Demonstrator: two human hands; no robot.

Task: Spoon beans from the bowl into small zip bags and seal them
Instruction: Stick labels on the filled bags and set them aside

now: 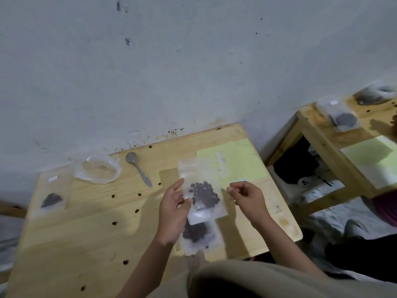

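left hand [173, 208] pinches bag [202, 190] of beans [205, 195] | right hand [247, 195] curled, holding nothing | spoon [138, 168] on table [86, 222]

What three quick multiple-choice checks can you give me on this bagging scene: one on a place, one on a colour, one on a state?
1. Where does the spoon lie?
A. on the table, between the clear bowl and the held bag
B. inside the bowl
C. in the right hand

2. What colour is the paper sheet behind the held zip bag?
A. red
B. pale yellow-green
C. black

3. What is the left hand doing?
A. resting flat on the table
B. holding the spoon
C. holding the bag of beans by its edge

Answers: 1 A, the spoon rests on the wooden table right of the clear bowl; 2 B, the sheet is pale yellow-green; 3 C, thumb and fingers pinch the bag's left edge, lifted above another filled bag.
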